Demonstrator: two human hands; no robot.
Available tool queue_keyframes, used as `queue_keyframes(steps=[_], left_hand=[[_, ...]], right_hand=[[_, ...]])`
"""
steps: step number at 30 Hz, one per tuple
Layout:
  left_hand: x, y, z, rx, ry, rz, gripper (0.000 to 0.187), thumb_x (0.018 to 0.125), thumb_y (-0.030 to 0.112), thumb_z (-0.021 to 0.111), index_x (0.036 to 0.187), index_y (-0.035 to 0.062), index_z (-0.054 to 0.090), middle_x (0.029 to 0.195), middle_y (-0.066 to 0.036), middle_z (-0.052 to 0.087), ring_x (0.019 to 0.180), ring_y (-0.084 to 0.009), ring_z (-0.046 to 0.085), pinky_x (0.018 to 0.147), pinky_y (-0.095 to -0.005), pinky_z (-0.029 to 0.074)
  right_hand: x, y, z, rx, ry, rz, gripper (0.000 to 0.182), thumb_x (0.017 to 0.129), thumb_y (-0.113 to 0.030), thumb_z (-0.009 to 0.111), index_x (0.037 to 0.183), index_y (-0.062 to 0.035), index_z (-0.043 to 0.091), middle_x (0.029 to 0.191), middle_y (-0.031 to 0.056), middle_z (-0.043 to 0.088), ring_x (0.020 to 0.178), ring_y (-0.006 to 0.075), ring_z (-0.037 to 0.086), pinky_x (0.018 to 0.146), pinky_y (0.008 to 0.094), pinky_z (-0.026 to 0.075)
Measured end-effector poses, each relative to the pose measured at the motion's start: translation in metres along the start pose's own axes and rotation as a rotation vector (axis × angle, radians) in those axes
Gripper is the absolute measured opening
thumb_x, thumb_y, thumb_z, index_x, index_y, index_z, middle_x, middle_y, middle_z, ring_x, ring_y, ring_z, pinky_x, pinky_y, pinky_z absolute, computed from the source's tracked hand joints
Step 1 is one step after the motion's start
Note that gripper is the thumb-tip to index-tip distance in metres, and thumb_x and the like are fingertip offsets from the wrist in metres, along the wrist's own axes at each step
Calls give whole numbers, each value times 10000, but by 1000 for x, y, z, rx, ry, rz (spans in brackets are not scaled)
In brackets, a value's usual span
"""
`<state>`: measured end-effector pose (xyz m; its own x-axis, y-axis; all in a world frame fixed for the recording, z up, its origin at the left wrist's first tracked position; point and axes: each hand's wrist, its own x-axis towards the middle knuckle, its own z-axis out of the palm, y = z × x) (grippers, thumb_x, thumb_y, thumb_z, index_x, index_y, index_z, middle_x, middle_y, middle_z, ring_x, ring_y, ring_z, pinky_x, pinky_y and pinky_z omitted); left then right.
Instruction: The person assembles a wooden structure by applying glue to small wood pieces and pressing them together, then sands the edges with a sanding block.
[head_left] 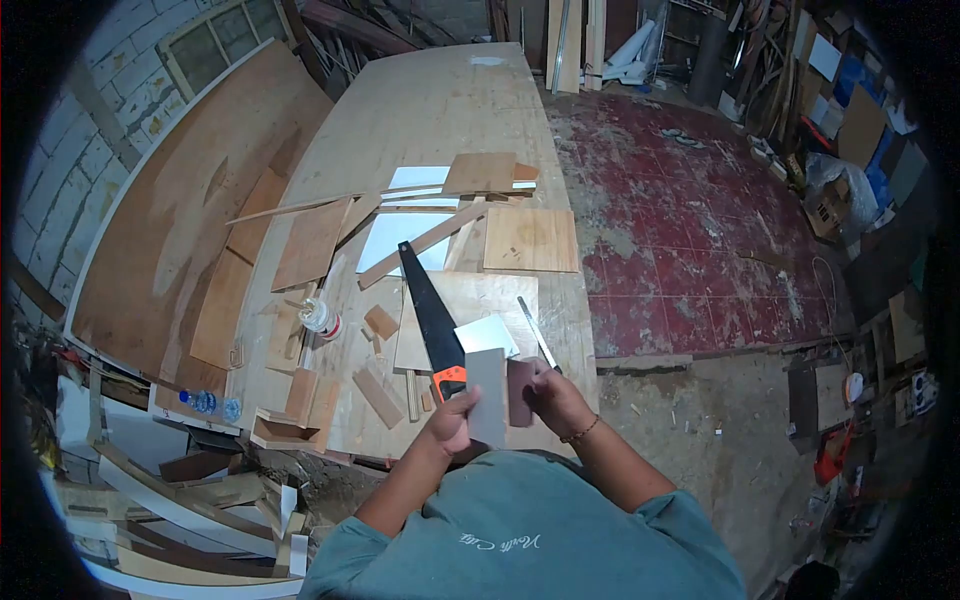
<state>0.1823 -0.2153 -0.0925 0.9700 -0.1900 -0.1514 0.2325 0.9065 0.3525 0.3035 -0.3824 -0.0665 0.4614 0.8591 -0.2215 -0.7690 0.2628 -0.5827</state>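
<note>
table [440,110], wooden, strewn with offcuts [378,400]. saw [430,310], orange-handled, lies on the near part, its blade directed toward the far end. panel [530,240], pale wood, rests near the right edge. board [487,398], grey-faced, is held at the near edge, between both hands. left hand [452,425]: fingers clamped on the board, thumb at its left edge. right hand [556,396]: fingers clamped on the brown piece [521,393], just beside the board; contact between the two cannot be told. jar [320,318], left of the saw.

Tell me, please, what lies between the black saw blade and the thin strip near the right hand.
In the head view, a white piece and part of a pale board lie there.
</note>
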Motion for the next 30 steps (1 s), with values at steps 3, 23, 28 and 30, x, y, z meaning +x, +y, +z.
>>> queue_keyframes(steps=[3, 23, 28, 30], left_hand=[[2, -2, 7, 55, 108, 32, 543, 911, 278, 571, 1334, -9, 387, 1228, -158, 544, 1113, -275, 559, 963, -436, 454], [-15, 18, 79, 546, 565, 491, 376, 918, 131, 579, 1247, -6, 460, 1159, -111, 583, 1048, -204, 579, 917, -349, 462], [-20, 23, 89, 388, 455, 366, 412, 941, 183, 537, 1286, -10, 422, 1160, -122, 580, 1055, -225, 584, 915, -370, 480], [-25, 28, 84, 319, 410, 305, 432, 950, 217, 519, 1300, -11, 409, 1162, -127, 579, 1062, -233, 583, 913, -377, 486]], right_hand=[[5, -13, 5, -555, -1, -104, 255, 841, -100, 577, 1078, -42, 502, 972, 41, 552, 911, 117, 534, 791, 277, 458], [-13, -17, 20, -268, 14, -80, 362, 943, -213, 548, 1227, 8, 511, 1073, 69, 593, 965, 139, 558, 864, 293, 449], [-14, -21, 26, -793, 239, -875, 262, 910, -118, 578, 1120, 39, 569, 1084, 142, 618, 964, 221, 604, 858, 314, 476], [-19, -27, 26, -1143, 139, -1269, 252, 834, -1, 621, 1084, 24, 603, 1147, 215, 605, 993, 325, 637, 861, 374, 503]])
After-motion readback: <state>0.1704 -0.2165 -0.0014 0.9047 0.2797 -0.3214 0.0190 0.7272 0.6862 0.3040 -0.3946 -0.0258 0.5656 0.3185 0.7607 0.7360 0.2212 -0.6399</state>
